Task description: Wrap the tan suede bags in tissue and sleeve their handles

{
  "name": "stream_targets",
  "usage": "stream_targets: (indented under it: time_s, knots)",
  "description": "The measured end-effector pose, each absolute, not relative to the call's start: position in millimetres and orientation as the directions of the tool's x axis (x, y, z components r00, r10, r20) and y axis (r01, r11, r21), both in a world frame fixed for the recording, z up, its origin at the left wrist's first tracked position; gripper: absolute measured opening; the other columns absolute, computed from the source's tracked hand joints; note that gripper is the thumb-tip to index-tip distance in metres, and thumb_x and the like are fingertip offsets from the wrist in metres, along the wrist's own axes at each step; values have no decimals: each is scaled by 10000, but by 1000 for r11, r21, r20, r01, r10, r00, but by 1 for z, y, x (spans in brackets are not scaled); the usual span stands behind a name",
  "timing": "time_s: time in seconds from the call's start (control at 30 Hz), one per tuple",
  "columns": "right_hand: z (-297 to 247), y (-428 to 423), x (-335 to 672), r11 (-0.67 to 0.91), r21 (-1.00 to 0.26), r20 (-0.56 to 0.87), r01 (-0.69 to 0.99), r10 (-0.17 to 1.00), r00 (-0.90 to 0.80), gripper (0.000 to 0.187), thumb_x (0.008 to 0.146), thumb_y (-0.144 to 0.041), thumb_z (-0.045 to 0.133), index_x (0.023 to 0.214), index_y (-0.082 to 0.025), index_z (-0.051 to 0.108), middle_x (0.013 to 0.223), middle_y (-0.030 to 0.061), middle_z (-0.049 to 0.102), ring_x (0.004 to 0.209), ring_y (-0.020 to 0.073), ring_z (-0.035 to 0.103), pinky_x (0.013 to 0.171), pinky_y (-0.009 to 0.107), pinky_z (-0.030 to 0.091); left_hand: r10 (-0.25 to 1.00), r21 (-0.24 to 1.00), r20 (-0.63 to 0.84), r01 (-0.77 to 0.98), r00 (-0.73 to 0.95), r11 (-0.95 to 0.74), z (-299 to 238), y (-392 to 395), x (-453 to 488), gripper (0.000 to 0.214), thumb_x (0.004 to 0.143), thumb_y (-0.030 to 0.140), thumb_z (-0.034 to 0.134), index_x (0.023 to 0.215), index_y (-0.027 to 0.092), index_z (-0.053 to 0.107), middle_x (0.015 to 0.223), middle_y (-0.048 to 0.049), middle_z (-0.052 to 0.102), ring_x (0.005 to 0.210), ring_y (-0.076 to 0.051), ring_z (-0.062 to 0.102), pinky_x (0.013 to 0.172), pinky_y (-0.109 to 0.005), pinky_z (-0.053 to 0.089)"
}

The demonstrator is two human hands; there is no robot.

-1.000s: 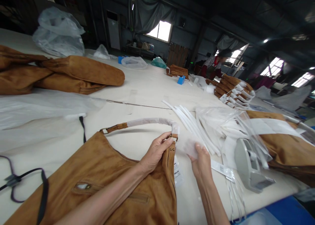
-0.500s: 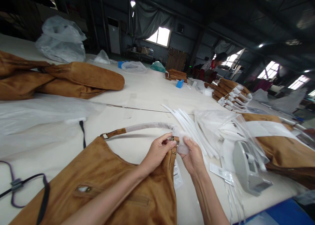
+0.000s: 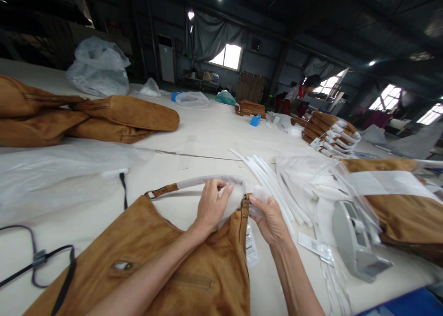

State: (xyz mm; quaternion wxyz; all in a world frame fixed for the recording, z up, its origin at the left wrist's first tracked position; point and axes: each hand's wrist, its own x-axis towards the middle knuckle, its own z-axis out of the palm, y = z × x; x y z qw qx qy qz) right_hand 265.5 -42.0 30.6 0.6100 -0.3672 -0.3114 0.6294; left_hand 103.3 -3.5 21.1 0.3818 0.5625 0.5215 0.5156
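Note:
A brown handbag point(image 3: 152, 256) lies on the table in front of me. Its shoulder strap point(image 3: 207, 179) arches up, covered mostly in thin whitish wrapping. Beside the strap's right end, my left hand point(image 3: 212, 204) has curled fingers on a white translucent wrapping sheet point(image 3: 232, 200); its fingertips are partly hidden. My right hand point(image 3: 272, 217) pinches the sheet's other side close against the metal ring point(image 3: 245, 199), thumb toward the ring. A tag in clear plastic point(image 3: 252, 247) hangs below that ring.
White foam tubes point(image 3: 266, 177) and a grey tape dispenser point(image 3: 356, 240) lie to the right. Wrapped brown bags point(image 3: 398, 205) sit farther right, more brown bags point(image 3: 134, 117) at left. Plastic sheeting point(image 3: 62, 168) covers the left side. A person point(image 3: 301, 97) stands beyond the table.
My left hand has moved left off the ring, and the white sheet now spreads between it and the ring. My right hand stays by the ring. The view shifts slightly.

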Motion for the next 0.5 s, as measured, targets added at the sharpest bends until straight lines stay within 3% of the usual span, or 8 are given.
stream_targets:
  time_s: [0.1,0.2,0.3,0.5]
  knots:
    - [31,-40,267,-90,-848,-100,-523,995,-9,357,608,-291,900,894,-148,743,847,51,747,725,164,675,641,256,554,996,996,-8,95,93,-1,26,12,97,485,807,655,544,783,180,641,733,-68,639,788,-274,625,687,-359,494]
    - [30,-39,269,-111,-858,-121,-501,993,-12,362,594,-312,902,873,-141,749,839,56,749,724,169,676,638,262,551,959,996,-79,-15,273,86,35,21,101,541,727,678,623,792,144,682,716,-96,682,678,-257,647,609,-341,505]
    - [28,-37,271,-103,-866,-130,-489,991,22,376,549,-310,914,847,-152,749,794,43,745,695,168,667,622,267,544,957,992,-9,-118,290,45,39,16,110,492,675,606,720,831,143,665,802,-93,700,732,-231,648,669,-324,518]
    - [22,-35,273,-75,-893,-132,-444,986,99,377,530,-326,917,818,-172,729,778,23,732,671,151,638,605,259,517,973,972,223,-88,54,-218,28,-2,115,325,800,475,663,701,186,554,696,18,569,722,-153,531,720,-255,441]
